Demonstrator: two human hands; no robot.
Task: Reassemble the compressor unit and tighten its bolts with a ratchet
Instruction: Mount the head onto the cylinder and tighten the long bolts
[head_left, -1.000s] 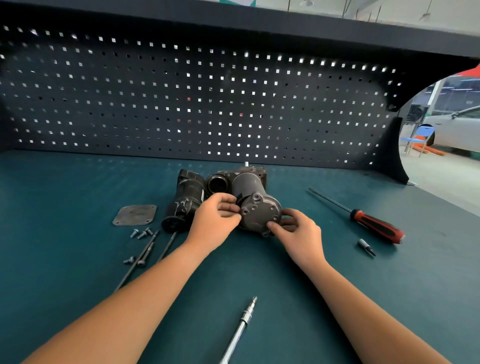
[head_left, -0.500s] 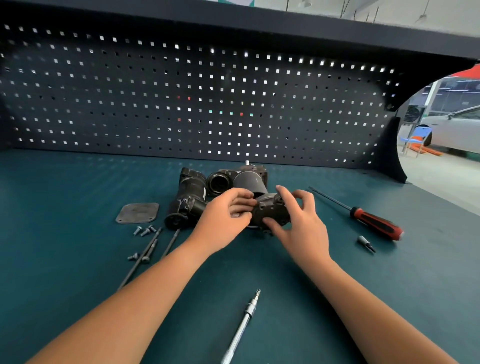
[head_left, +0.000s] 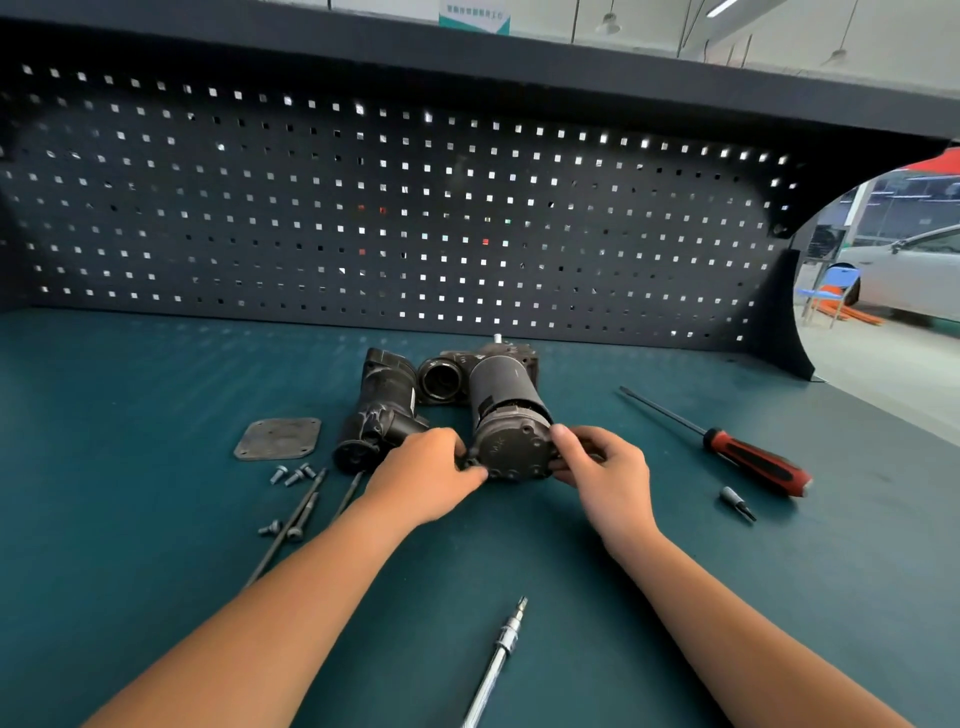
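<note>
The dark compressor cylinder (head_left: 504, 395) lies on the green bench with its round end cap (head_left: 511, 449) facing me. My left hand (head_left: 423, 478) pinches the cap's left edge. On the cap's right edge, my right hand (head_left: 602, 470) grips with curled fingers. A black housing part (head_left: 382, 410) and a ported body (head_left: 441, 379) lie just behind and to the left. The ratchet extension (head_left: 498, 660) lies near the front edge, between my forearms.
A square grey cover plate (head_left: 278, 439), several small bolts (head_left: 293, 474) and long through-bolts (head_left: 296, 519) lie to the left. A red-handled screwdriver (head_left: 748, 457) and a small bit (head_left: 735, 503) lie to the right. The pegboard (head_left: 363, 208) closes off the back.
The end cap, tilted and covered by my right hand half a second ago, now sits square on the cylinder's end. Both hands have shifted to its edges.
</note>
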